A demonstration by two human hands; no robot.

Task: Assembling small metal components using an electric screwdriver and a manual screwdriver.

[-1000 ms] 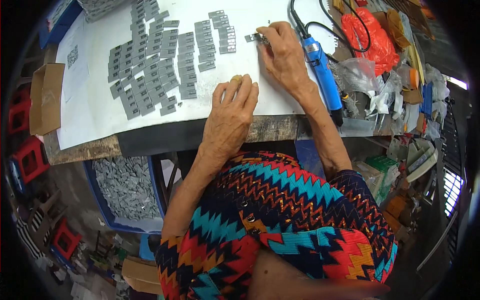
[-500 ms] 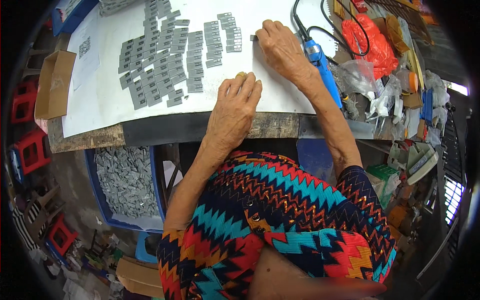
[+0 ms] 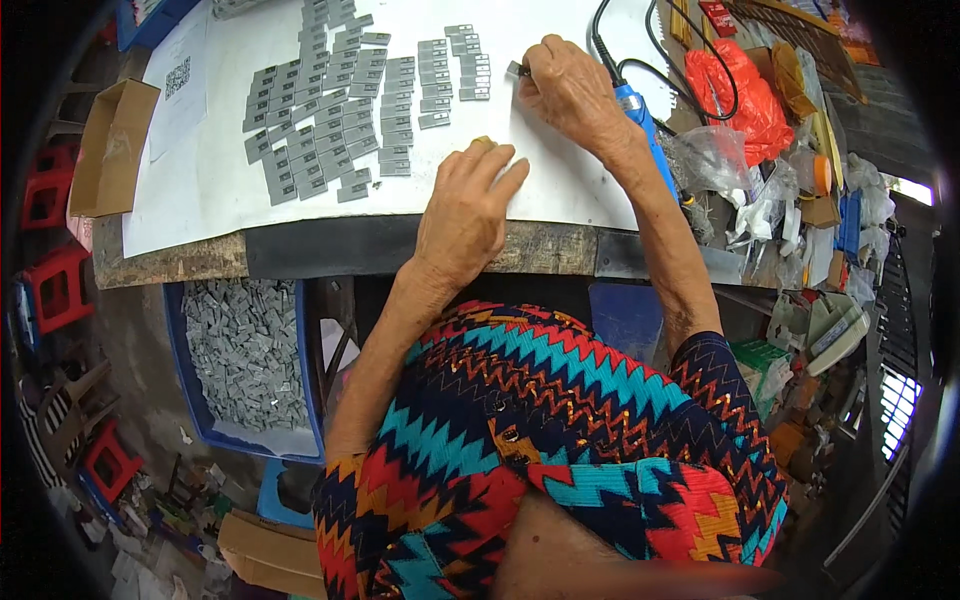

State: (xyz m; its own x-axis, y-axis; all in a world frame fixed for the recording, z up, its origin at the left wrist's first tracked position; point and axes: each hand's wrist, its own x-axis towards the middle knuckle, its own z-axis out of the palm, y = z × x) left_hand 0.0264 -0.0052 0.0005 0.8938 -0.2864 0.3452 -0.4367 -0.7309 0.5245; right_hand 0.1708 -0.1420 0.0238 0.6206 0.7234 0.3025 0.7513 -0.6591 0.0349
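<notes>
My left hand (image 3: pixel 468 210) lies flat, fingers spread, on the white sheet (image 3: pixel 220 190) near the table's front edge, holding nothing. My right hand (image 3: pixel 570 90) is farther back, fingers pinched on a small grey piece (image 3: pixel 517 70) at its fingertips. Rows of several small grey pieces (image 3: pixel 340 100) lie on the sheet to the left of both hands. A blue-handled tool (image 3: pixel 645 125) with a black cord lies on the table just right of my right wrist.
A blue bin (image 3: pixel 245 360) full of grey pieces stands on the floor under the table's left side. A cardboard box (image 3: pixel 115 150) sits at the table's left end. A red bag (image 3: pixel 740 90), plastic bags and clutter fill the right. Red stools (image 3: pixel 60 285) stand on the left.
The view has shifted so the table sits a little lower in the picture. My right hand stays pinched at the same spot near the grey rows; my left hand remains flat.
</notes>
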